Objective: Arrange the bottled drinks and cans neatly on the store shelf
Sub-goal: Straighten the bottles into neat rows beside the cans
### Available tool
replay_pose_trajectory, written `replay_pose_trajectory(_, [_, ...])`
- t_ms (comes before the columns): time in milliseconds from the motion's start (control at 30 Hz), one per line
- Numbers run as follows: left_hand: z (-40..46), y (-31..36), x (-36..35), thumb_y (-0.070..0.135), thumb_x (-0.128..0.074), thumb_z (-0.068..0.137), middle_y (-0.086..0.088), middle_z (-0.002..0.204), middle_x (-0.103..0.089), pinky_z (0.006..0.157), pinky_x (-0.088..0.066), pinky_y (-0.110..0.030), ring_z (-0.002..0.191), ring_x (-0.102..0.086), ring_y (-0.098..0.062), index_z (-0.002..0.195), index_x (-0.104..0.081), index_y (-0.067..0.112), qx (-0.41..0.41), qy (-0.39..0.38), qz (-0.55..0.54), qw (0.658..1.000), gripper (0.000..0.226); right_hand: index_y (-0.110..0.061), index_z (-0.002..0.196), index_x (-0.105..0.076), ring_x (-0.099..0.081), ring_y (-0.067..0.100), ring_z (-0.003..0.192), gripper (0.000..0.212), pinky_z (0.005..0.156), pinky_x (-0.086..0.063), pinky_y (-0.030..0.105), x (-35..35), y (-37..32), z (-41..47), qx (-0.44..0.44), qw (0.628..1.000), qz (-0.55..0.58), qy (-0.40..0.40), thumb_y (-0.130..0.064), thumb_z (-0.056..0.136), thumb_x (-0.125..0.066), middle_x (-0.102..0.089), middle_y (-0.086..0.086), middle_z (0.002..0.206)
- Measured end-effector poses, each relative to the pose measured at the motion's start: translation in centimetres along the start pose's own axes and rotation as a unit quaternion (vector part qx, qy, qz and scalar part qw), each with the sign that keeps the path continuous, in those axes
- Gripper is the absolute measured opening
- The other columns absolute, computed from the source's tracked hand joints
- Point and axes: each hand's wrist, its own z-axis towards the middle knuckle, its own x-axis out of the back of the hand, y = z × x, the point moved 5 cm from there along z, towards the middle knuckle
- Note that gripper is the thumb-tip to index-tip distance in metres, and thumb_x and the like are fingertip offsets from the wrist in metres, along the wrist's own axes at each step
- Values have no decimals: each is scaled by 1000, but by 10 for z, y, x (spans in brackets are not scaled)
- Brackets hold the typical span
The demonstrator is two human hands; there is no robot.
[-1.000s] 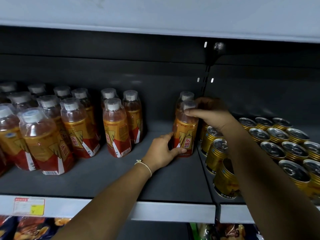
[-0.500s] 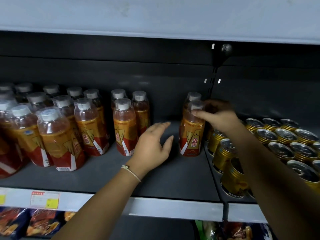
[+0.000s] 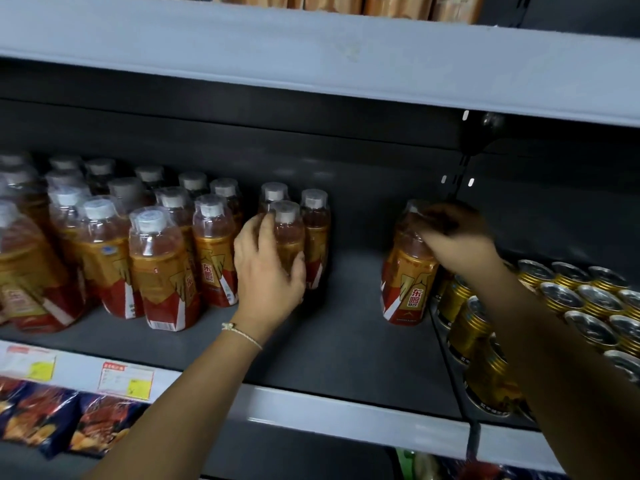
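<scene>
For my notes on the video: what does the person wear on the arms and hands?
Both forearms are bare, with no sleeves or gloves in view. The left hand has a thin pale cord bracelet at the wrist. The right hand shows nothing worn.

Dim under the upper shelf [image 3: 311, 64], light falling from above; glare on can tops [image 3: 568, 296]; left bottles [image 3: 41, 258] smeared, edges bowed.
</scene>
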Motion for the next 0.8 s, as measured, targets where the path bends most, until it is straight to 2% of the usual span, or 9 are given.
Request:
replay_pose_trajectory(100, [-6,-27,-18,30,-75,82,-14,144,-38,111,-32,-34,133,-38,-28,152,-20,11,130,-109,-83,982,90,-31,113,-68,-59,8,98,29,77,-46,18,-4,3,-5,7,1000,17,22,-42,87,-73,-63,-9,110])
replay_pose_trajectory(200, [-13,-35,-27,35,-77,80,-11,139,-44,106,-41,-41,126,-46,-26,150,-21,15,160,-137,-97,973,92,-30,114,-68,-59,8,96,29,75,-41,14,-8,2,-4,14,1000,6,23,-43,88,-71,-63,-12,106])
replay_pose_trajectory(367, [-21,-33,-32,39,-75,81,-16,137,-43,102,-44,-43,123,-47,-32,149,-19,11,161,-118,-75,977,93,-22,114,-69,-57,12,99,31,84,-43,26,-11,-3,-8,39,998,-41,42,-37,87,-75,-60,-8,107])
replay_pose_trajectory(567, [-30,-20,-38,42,-76,79,-17,134,-43,100,-43,-42,122,-46,-35,147,-20,9,158,-124,-45,979,94,-20,111,-70,-60,16,98,26,85,-49,31,-11,-13,-18,40,996,-32,67,-34,89,-74,-62,-5,105])
replay_pose_trajectory(700, [-41,-2,-46,50,-78,73,-11,135,-45,101,-46,-41,122,-47,-31,142,-27,13,146,-142,-54,978,93,-16,114,-71,-62,20,101,30,88,-53,35,-10,-20,-22,32,996,-33,71,-34,90,-73,-68,5,112])
replay_pose_trajectory(800, [-49,13,-55,60,-79,66,-5,128,-50,97,-47,-35,118,-50,-25,133,-35,17,139,-155,-56,976,91,-13,115,-71,-63,18,99,35,86,-53,33,-9,-24,-25,34,997,-28,60,-37,90,-72,-67,1,107])
